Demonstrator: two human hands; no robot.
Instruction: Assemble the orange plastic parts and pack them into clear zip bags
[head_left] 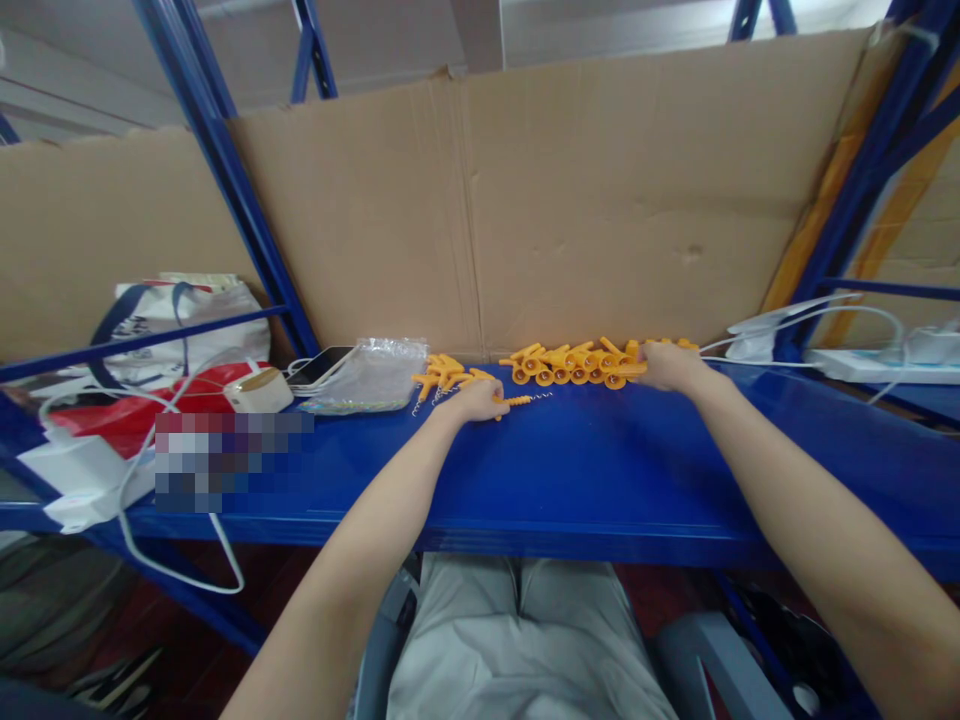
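Note:
My left hand point(480, 399) is closed on an orange corkscrew point(517, 401), its thin metal spiral pointing right just above the blue shelf. Beside that hand, to the left, lies a small pile of orange corkscrews point(444, 370) with their spirals toward me. My right hand point(670, 365) is at the right end of a stacked row of orange hollow sleeves point(568, 363), whose round openings face me. Its fingers are bent together against an orange sleeve point(636, 369) there; the fingertips are partly hidden.
A blue metal shelf point(555, 480) is the work surface, backed by a cardboard sheet point(600, 200). Leftward are a clear plastic bag point(375, 378), a phone point(324, 366), a white charger point(259, 390), cables and a cloth bag point(195, 325). A white power strip point(885, 366) lies at right.

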